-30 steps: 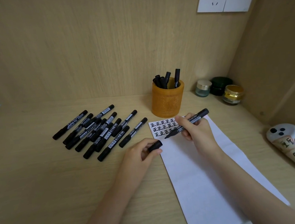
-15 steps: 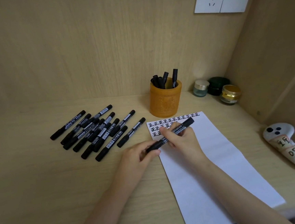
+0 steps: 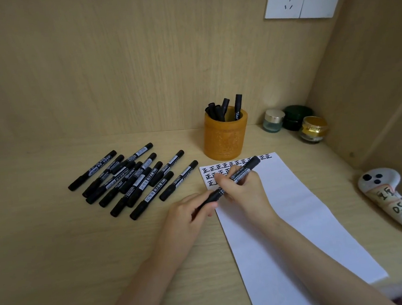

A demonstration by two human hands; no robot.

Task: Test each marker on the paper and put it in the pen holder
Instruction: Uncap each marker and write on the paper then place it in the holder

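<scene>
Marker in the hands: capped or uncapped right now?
Capped: the marker runs as one unbroken black body between right hand and left hand; no tip shows.

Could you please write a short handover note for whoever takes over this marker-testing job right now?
Left hand: its fingers pinch the cap end of the held marker.
Right hand: grips the same marker's barrel, over the top of the paper.
Done: rows of test marks run along the paper's top edge, and several markers stand in the pen holder. The held marker looks capped.
Left: drop it into the pen holder, then test and store the loose markers lying on the desk left of the paper.
</scene>
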